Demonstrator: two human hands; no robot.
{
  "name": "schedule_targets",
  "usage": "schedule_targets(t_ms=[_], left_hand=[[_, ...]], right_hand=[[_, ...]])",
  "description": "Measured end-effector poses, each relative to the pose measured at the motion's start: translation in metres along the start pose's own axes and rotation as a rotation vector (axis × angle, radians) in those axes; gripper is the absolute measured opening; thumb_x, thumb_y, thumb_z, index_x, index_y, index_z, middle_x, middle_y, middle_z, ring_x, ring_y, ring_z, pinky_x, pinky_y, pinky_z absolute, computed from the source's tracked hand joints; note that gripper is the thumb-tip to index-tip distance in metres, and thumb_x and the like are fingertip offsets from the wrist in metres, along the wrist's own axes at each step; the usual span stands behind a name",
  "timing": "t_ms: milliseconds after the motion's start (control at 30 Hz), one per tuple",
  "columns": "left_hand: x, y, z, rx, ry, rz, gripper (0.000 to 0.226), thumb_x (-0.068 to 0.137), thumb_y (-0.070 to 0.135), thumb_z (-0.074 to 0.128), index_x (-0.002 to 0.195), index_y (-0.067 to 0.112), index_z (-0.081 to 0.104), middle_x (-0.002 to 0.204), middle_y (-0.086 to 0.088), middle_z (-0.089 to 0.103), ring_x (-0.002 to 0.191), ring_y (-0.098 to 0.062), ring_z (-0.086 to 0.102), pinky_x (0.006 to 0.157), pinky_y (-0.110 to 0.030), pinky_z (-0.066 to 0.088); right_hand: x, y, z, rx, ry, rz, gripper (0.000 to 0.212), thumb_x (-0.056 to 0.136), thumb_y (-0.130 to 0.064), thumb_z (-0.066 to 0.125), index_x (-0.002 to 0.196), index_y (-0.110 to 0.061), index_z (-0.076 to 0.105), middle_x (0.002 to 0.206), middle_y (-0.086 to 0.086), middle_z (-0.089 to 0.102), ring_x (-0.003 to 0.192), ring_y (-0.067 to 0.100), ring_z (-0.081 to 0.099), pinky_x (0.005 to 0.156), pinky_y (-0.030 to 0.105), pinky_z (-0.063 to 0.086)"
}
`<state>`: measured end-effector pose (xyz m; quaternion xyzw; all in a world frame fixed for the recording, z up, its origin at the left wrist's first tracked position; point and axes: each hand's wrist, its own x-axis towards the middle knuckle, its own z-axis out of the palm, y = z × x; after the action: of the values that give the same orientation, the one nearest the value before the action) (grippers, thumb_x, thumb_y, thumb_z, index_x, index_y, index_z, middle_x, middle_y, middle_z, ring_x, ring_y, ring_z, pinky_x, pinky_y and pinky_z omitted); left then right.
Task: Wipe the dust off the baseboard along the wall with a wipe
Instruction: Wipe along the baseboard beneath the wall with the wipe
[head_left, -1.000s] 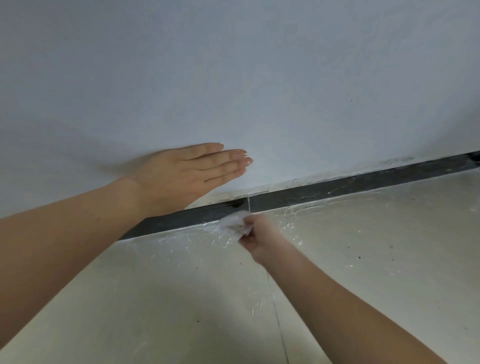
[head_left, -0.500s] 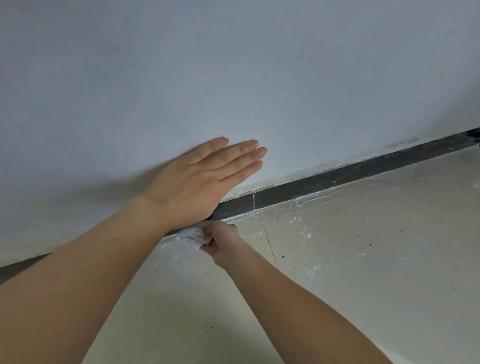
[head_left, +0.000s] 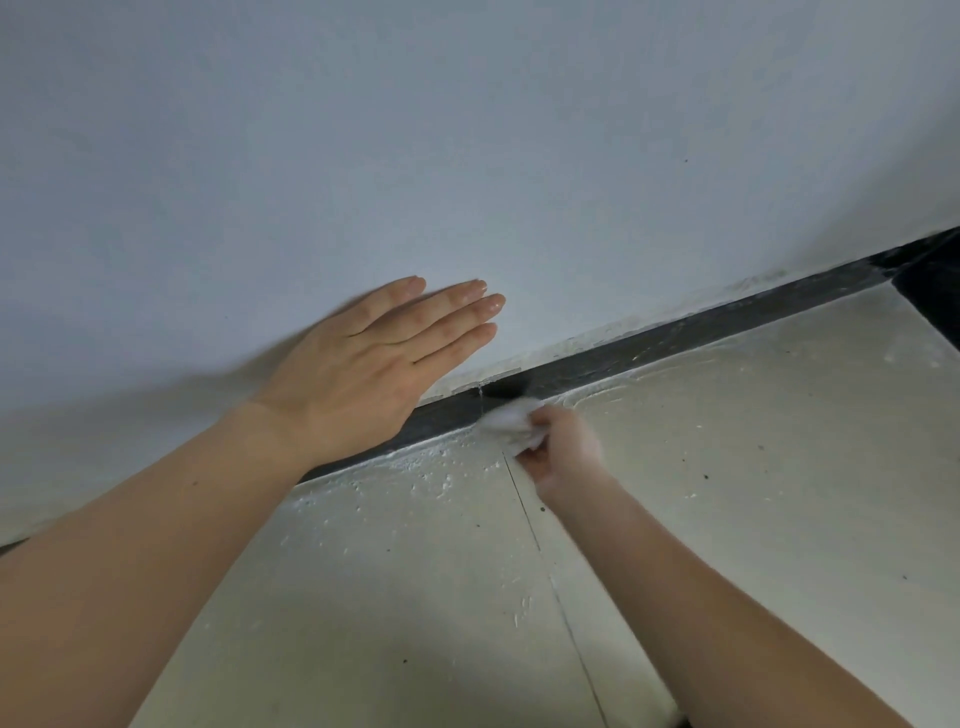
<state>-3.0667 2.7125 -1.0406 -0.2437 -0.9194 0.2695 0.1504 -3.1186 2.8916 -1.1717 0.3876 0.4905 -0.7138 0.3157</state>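
Crumpled white wipe sweeps back right along black baseboard
Right hand clutches it at the edge of the pale floor; left hand, flat-fingered, braces on grey wall; the streaked stretch ahead looks undone.

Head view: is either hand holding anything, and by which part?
Right hand grips the crumpled wipe by its near side; left hand holds nothing, flat on the wall.

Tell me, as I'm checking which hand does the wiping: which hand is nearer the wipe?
Right. The right hand grips the wipe at the baseboard; the left hand lies flat on the wall, up and left of the wipe, not touching it.
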Motion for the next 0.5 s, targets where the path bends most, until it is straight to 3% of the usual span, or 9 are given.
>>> schedule_targets(t_ms=[100,200,400,500], left_hand=[[0.0,0.001,0.001,-0.018,0.015,-0.005,0.064,0.086,0.008,0.03,0.149,0.016,0.031,0.157,0.003,0.023,0.144,-0.012,0.018,0.119,-0.032,0.0],[0.0,0.0,0.0,0.001,0.017,0.0,0.064,0.087,0.008,0.027,0.15,0.016,0.028,0.158,0.003,0.021,0.146,-0.013,0.018,0.119,-0.032,-0.002],[-0.001,0.003,0.003,0.076,0.026,-0.003,0.067,0.086,0.009,0.03,0.152,0.015,0.021,0.16,0.002,0.014,0.146,-0.013,0.011,0.119,-0.034,-0.003],[0.002,0.012,0.006,0.064,0.028,-0.048,0.065,0.089,0.009,0.024,0.153,0.016,0.019,0.16,0.002,0.012,0.147,-0.015,0.01,0.119,-0.038,-0.005]], right_hand=[[-0.006,0.051,0.035,-0.143,-0.183,0.121,0.026,0.079,0.003,0.057,0.104,0.0,0.059,0.093,0.019,0.059,0.079,0.028,0.061,0.053,0.027,0.054],[-0.009,0.065,0.054,-0.156,-0.2,0.146,0.033,0.078,0.008,0.059,0.11,0.006,0.056,0.092,0.021,0.061,0.074,0.028,0.063,0.058,0.034,0.057],[0.017,-0.027,0.006,-0.207,-0.081,0.055,0.012,0.086,0.009,0.048,0.088,0.002,0.058,0.083,0.02,0.059,0.067,0.025,0.06,0.064,0.034,0.055],[0.031,-0.077,-0.025,-0.151,0.028,-0.024,0.022,0.085,0.012,0.045,0.103,0.004,0.056,0.087,0.021,0.058,0.066,0.028,0.06,0.044,0.028,0.053]])
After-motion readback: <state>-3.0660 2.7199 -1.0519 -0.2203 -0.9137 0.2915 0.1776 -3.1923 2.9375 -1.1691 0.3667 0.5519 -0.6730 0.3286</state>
